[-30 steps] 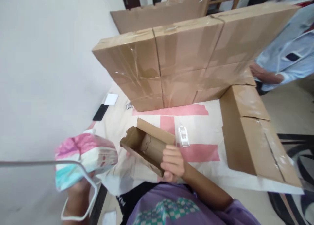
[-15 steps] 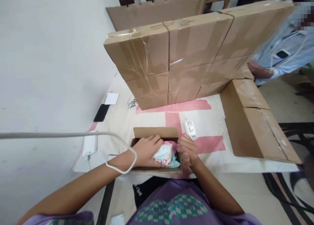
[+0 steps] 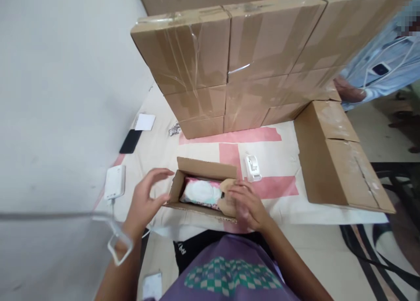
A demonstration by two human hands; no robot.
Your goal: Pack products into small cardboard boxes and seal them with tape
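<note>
Evidently this is the boxing-up step: the pink-and-white wipes pack (image 3: 200,191) lies flat inside the small cardboard carton (image 3: 206,168). The left hand (image 3: 147,197) hovers spread and empty at its left end. The right hand (image 3: 246,204) rests with fingers extended on the end flap (image 3: 227,188), gripping nothing. Closing the flap calls for steadying the carton.

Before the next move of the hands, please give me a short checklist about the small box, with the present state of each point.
1. Packet lies inside the small box: ok.
2. Packet sits fully below the box rim: cannot tell.
3. Left hand is empty and open, beside the box's left end: ok.
4. Right hand rests on the right end flap: ok.
5. White device lies apart from the box: ok.
6. Cable is free of the left arm: not ok, it hangs across the wrist.
</note>
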